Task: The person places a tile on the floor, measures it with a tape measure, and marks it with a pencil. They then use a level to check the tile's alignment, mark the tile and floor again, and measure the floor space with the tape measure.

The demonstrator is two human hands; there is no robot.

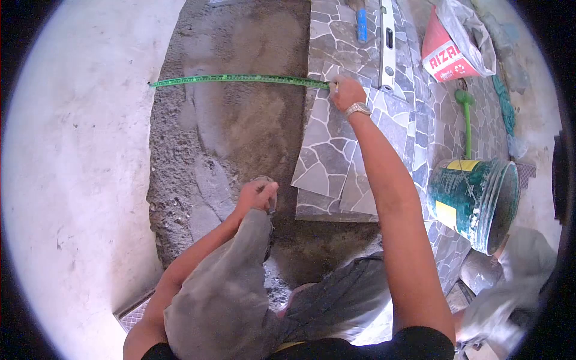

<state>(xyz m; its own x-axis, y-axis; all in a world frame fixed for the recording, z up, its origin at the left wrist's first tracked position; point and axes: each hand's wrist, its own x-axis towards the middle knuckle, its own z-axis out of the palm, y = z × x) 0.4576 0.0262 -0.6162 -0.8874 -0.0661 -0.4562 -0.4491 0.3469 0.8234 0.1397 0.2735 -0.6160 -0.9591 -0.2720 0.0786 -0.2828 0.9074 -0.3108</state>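
Observation:
A green tape measure [240,78] runs from the pale wall on the left, across the rough cement bed, to my right hand [348,93]. That hand, with a watch [358,108] at its wrist, is closed on the tape's right end above the stone-patterned tiles [324,141]. By my knee, my left hand [257,195] is closed over the cement bed [252,129]. A small greyish edge shows around its fingers, but I cannot make out what it is.
A spirit level [387,48] and a blue-handled tool [361,24] lie on the tiles. To the right are a red-and-white sack [453,57], a green mallet [467,120] and a tipped green bucket [462,195]. Another person's grey clothing [510,294] shows at lower right.

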